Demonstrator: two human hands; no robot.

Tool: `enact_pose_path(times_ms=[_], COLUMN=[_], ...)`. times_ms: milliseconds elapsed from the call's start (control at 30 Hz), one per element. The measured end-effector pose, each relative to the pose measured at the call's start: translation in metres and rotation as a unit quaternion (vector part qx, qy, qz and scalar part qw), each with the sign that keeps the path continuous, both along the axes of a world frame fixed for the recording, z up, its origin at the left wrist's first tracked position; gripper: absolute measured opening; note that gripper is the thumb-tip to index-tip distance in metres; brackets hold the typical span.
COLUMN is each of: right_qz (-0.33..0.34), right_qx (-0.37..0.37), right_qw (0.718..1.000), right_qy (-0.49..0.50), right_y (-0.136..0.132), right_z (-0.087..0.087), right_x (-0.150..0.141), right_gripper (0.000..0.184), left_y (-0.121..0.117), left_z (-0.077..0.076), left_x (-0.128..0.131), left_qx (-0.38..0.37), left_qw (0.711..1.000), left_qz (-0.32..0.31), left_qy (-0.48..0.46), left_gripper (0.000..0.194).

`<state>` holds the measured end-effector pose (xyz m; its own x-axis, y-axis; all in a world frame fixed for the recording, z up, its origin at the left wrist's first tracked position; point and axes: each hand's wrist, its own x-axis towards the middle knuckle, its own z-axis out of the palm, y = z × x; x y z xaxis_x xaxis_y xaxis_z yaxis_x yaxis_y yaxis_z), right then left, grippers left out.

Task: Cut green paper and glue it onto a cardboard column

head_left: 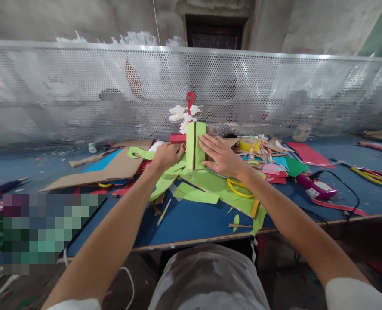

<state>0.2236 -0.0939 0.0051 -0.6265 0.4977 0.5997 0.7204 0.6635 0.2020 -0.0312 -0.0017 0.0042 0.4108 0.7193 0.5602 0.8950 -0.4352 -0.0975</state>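
Note:
A light-green box-like paper form (190, 148) stands upright in front of me, with a dark gap running down its front. My right hand (219, 154) lies against its right side, fingers stretched out flat. On the left, my left hand (169, 156) is closed beside the form's left edge; what its fingers hold, if anything, is hidden. Behind the form rise white flower-like pieces (178, 113) and a red hooked strip (190, 98). Light-green sheets and a loose green strip (197, 193) lie beneath and in front of it.
Cut cardboard (94, 172) spreads to the left. Yellow-handled scissors (241, 193) lie beside my right forearm. Further right are a purple device (318, 187) with a black cord, a red sheet (307, 153) and yellow-handled pliers (373, 175). A perforated metal screen (258, 77) closes the table's far side.

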Motion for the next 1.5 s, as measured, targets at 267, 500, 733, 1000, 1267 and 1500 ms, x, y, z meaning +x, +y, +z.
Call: enact_pose_path(times_ms=[267, 500, 733, 1000, 1267, 1500], right_qz=[0.1, 0.144, -0.012, -0.073, 0.079, 0.042], right_qx=[0.019, 0.044, 0.038, 0.022, -0.09, -0.128], right_qw=[0.988, 0.986, 0.999, 0.996, 0.991, 0.974], right_qy=[-0.113, -0.067, 0.025, 0.049, -0.052, 0.184], right_y=[-0.003, -0.006, -0.002, 0.0, -0.001, -0.005], right_z=[-0.002, -0.003, -0.003, -0.003, -0.003, 0.002], right_x=[-0.003, -0.002, -0.003, -0.001, 0.001, 0.004], right_gripper=[0.049, 0.033, 0.069, 0.082, 0.045, 0.037], left_y=[0.009, 0.008, -0.007, -0.01, 0.002, 0.006], left_z=[0.0, -0.001, 0.004, 0.003, 0.0, 0.0], left_x=[-0.009, -0.008, 0.0, 0.004, -0.009, -0.014], left_qx=[-0.02, -0.019, 0.022, 0.039, 0.006, 0.007], left_qw=[0.999, 0.999, 1.0, 0.998, 0.999, 0.999], left_qz=[0.022, 0.022, -0.005, -0.034, 0.032, 0.047], left_qy=[-0.024, -0.016, 0.019, 0.023, -0.012, -0.012], left_gripper=[0.067, 0.064, 0.063, 0.062, 0.062, 0.062])
